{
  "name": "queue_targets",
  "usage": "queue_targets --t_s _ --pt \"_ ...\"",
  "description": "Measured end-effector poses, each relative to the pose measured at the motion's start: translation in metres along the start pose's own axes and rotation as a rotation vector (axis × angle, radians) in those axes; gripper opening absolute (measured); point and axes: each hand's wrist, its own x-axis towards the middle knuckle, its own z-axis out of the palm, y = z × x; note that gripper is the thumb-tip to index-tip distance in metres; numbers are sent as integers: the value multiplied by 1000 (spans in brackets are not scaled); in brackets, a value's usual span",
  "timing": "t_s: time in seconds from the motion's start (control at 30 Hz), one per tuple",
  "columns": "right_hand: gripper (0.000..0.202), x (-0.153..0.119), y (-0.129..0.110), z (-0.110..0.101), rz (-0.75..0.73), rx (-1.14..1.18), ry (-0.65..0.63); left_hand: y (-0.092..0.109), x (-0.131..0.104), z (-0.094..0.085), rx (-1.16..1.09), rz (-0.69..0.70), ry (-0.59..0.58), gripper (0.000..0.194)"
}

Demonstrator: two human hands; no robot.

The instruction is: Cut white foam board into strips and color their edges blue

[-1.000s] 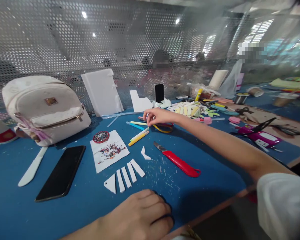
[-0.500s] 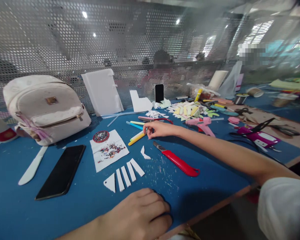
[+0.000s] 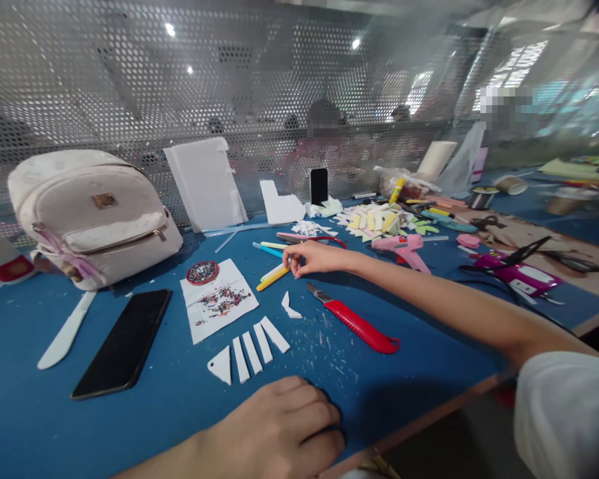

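Observation:
My left hand (image 3: 284, 426) rests at the table's front edge with its fingers curled under, their tips hidden. Just beyond it lie white foam strips (image 3: 251, 351) and a triangular white piece (image 3: 221, 366) with a small hole. My right hand (image 3: 312, 259) is over the markers, fingers bent, at the end of a yellow marker (image 3: 273, 277); whether it grips the marker is unclear. A blue marker (image 3: 270, 251) lies behind. Nearer me are a small bent white piece (image 3: 290, 306) and a red-handled knife (image 3: 360, 326).
A black phone (image 3: 124, 342), white knife (image 3: 67, 332) and backpack (image 3: 94, 216) are at left. Colored bits cover a paper sheet (image 3: 219, 303). Farther back are foam scraps (image 3: 377, 221), a pink glue gun (image 3: 406, 249) and a purple tool (image 3: 519, 271).
My right hand has shifted very slightly left over the markers, its fingers a little more bent. The left hand remains in place.

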Motion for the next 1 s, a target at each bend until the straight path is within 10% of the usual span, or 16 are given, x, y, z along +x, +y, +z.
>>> queue_targets --t_s 0.73,1.0 --pt "25 4 -27 4 8 -206 -27 2 1 -1 18 -11 -22 31" --pt "23 62 -66 21 -117 -70 -30 2 0 2 51 -16 -63 27"
